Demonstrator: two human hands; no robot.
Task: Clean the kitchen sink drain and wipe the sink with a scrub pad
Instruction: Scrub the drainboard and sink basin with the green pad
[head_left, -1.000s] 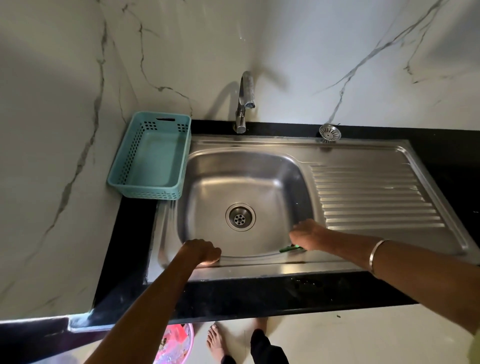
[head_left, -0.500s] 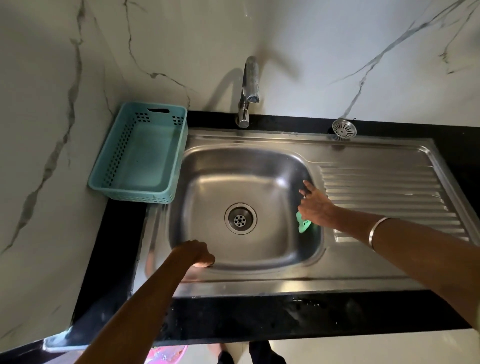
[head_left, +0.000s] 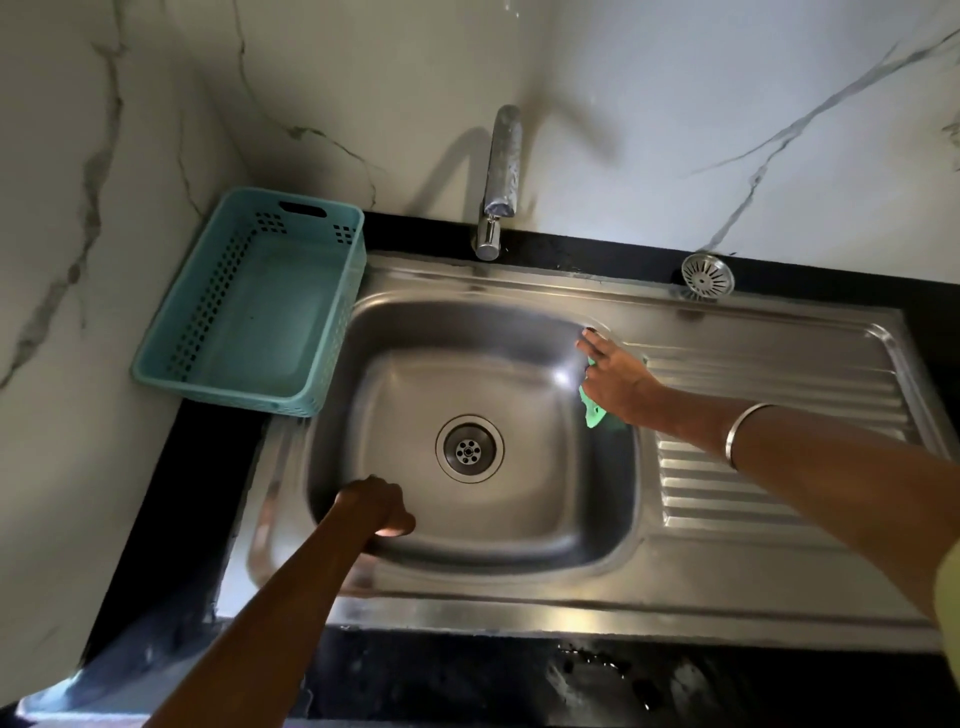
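The steel sink has an open round drain in the middle of its basin. My right hand holds a green scrub pad against the top of the basin's right wall, near the far right corner. Its fingers stretch toward that corner, and most of the pad is hidden under the palm. My left hand grips the basin's front left rim, with the fingers curled over the edge and out of sight.
A drain strainer cap lies on the black counter at the back right. A teal plastic basket stands left of the sink. The faucet rises behind the basin. A ribbed drainboard runs to the right.
My right hand has slid the pad from the front rim along the basin's right side toward the far right corner. My left hand has stayed on the front rim.
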